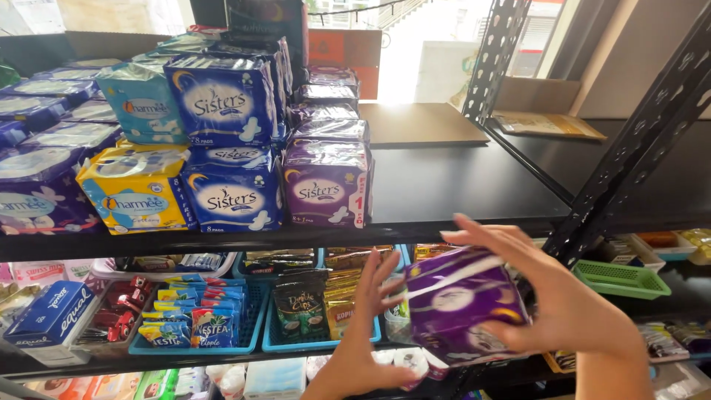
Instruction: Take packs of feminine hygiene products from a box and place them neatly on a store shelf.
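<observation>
Two hands are handling one purple pad pack (463, 304) at lower right: right hand (552, 300) clasping it, left hand (366, 333) spread beside; black shelf (459, 185) space above is lying unfilled.

blue packs (231, 198) on black shelf (459, 185); green basket (621, 279) right.
</observation>
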